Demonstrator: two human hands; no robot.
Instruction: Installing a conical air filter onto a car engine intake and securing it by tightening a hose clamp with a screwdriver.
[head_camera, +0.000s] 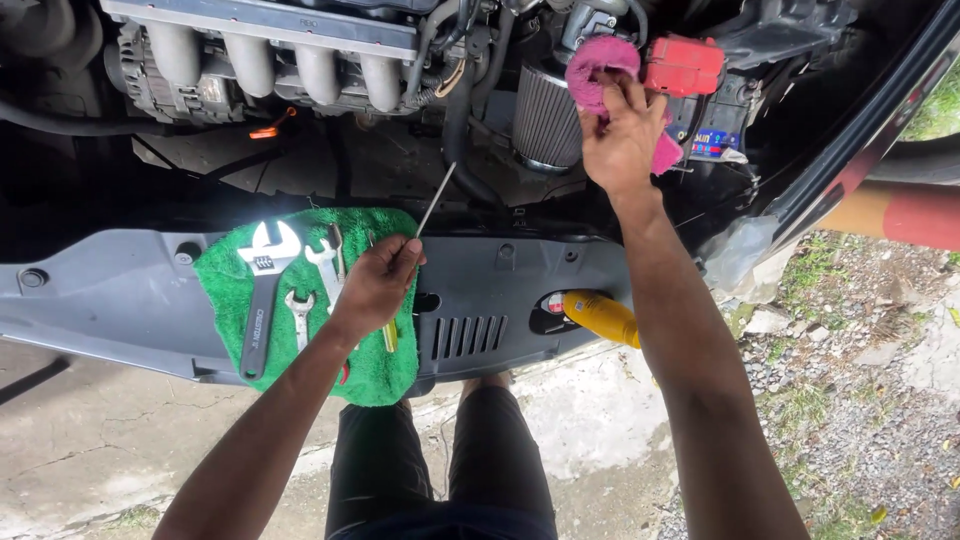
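1. The pink rag (600, 75) is bunched in the right hand (622, 140), whose grip is closed on it, fingers curled over the cloth; it is pressed against the top of the ribbed cone air filter (545, 120) in the engine bay, just beside a red battery terminal cover (684, 66).
2. The left hand (375, 285) has its grip closed around a thin metal rod (436, 200); the rod slants up and to the right from the fingers, over the front panel (120, 290) of the car; its lower end is hidden in the hand.
3. A green cloth (225, 290) lies on the left part of that grey panel, hanging over its near edge; the left hand hovers above the cloth's right edge.
4. On the cloth lie an adjustable wrench (262, 290) near its left edge, and smaller open-end spanners (300, 312) beside it.
5. A yellow cap (602, 317) sits at the panel's right end; intake manifold pipes (270, 65) run along the far left of the bay.
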